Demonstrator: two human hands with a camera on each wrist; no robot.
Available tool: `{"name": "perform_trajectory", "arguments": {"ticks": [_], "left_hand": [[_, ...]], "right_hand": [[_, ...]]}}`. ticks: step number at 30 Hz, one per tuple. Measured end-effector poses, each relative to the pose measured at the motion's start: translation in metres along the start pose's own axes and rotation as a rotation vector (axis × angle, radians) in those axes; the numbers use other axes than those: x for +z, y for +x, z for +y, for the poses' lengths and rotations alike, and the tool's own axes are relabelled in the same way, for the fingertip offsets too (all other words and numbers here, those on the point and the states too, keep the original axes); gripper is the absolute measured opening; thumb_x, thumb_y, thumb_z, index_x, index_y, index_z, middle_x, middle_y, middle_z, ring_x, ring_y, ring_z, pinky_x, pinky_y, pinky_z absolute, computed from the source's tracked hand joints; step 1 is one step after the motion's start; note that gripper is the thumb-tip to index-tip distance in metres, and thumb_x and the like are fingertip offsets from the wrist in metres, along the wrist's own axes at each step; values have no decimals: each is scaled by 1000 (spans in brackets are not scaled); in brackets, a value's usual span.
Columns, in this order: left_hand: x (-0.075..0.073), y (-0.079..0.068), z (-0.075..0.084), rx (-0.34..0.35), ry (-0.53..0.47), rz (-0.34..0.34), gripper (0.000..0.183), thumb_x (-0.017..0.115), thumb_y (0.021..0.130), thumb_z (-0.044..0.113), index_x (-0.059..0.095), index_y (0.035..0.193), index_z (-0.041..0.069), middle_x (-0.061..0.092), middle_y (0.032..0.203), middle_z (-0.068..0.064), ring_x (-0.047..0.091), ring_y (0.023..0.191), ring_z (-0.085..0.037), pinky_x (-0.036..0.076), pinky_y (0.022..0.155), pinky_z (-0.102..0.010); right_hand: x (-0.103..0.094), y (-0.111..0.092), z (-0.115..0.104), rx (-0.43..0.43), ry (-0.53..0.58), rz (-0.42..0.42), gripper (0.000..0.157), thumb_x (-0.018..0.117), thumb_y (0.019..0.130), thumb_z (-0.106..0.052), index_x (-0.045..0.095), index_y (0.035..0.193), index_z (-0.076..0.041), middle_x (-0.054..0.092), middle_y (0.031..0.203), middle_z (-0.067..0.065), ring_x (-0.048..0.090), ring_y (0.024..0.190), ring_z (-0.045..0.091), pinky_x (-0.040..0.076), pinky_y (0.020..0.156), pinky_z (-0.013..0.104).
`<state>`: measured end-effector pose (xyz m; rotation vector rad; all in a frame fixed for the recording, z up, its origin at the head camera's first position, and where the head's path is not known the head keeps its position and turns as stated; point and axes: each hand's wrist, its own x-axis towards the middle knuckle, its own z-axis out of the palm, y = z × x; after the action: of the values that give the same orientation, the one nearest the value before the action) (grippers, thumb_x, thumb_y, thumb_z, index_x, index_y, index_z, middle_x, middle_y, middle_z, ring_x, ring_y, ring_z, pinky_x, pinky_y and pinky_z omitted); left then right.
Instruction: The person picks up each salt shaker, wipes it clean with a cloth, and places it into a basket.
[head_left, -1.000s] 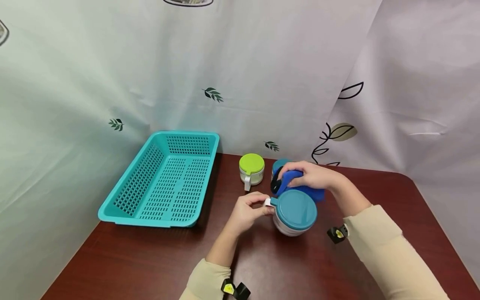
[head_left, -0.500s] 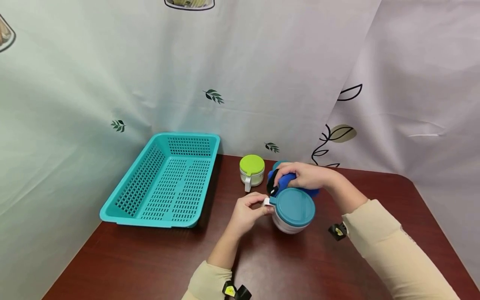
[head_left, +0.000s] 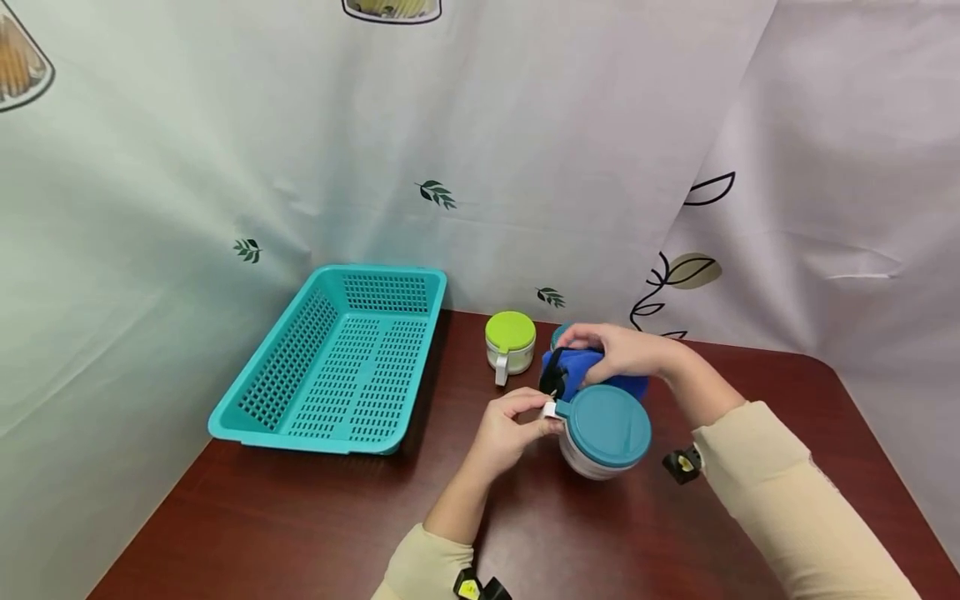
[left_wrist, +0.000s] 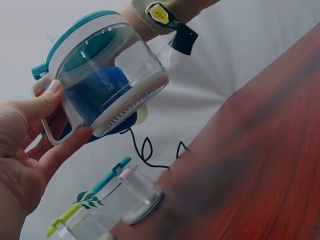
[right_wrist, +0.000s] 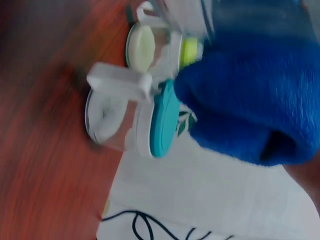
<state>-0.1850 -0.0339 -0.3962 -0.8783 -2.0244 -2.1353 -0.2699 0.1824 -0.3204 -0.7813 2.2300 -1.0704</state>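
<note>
My left hand [head_left: 506,429] pinches the white handle of a glass seasoning jar [head_left: 609,427] with a teal lid. In the left wrist view the jar [left_wrist: 110,75] is held tilted, off the table, its thumb-side handle in the fingers [left_wrist: 56,92]. My right hand [head_left: 630,350] grips a blue cloth [head_left: 577,364] with a black edge at the jar's far side. Through the clear glass the blue of the cloth shows. That cloth [right_wrist: 255,100] fills much of the right wrist view and hides the right fingers there.
A second teal-lidded jar [right_wrist: 117,112] stands on the table [head_left: 315,517] behind the right hand, partly hidden in the head view. Beside it is a green-lidded jar [head_left: 510,333]. A turquoise perforated basket [head_left: 352,375] sits at the left. A patterned curtain [head_left: 487,150] hangs behind.
The head view has shifted slightly. Left hand and jar have moved a little to the right. The cloth has shifted and refolded in the right hand beside the jar.
</note>
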Motion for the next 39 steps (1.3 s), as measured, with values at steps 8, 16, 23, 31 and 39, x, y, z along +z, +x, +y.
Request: {"name": "perform_trajectory", "arguments": {"ticks": [8, 16, 23, 31, 39], "left_hand": [[-2, 0, -1, 58, 21, 4, 22, 71, 71, -13, 65, 93, -15, 61, 87, -26, 56, 83, -9, 52, 74, -33], [-3, 2, 3, 77, 18, -10, 23, 71, 70, -14, 64, 92, -16, 60, 86, -27, 55, 83, -8, 51, 74, -34], [-11, -3, 2, 45, 49, 7, 23, 72, 71, -11, 66, 94, -13, 62, 88, -24, 57, 86, -14, 51, 76, -33], [-14, 0, -1, -18, 64, 25, 22, 72, 73, -8, 66, 94, -12, 63, 92, -23, 57, 86, -12, 51, 78, -34], [-18, -6, -8, 7, 72, 28, 20, 71, 74, -8, 66, 93, -12, 63, 91, -24, 57, 85, -11, 52, 76, -31]], "right_hand": [[-14, -14, 0, 46, -91, -91, 41, 59, 86, -18, 57, 128, -21, 48, 126, 11, 44, 110, 31, 43, 80, 41], [-5, -5, 3, -83, -19, -73, 36, 56, 87, -10, 56, 123, -13, 55, 122, 11, 50, 104, 29, 43, 82, 42], [-15, -20, 5, -73, -117, -2, 33, 59, 85, -10, 63, 118, -15, 58, 118, 8, 50, 103, 30, 44, 78, 41], [-3, -5, 0, -134, -124, 64, 33, 59, 86, -11, 63, 119, -13, 60, 116, 9, 53, 97, 26, 45, 77, 40], [-2, -11, 5, -118, -153, 78, 34, 59, 86, -10, 63, 120, -15, 59, 117, 10, 53, 99, 27, 44, 78, 40]]}}
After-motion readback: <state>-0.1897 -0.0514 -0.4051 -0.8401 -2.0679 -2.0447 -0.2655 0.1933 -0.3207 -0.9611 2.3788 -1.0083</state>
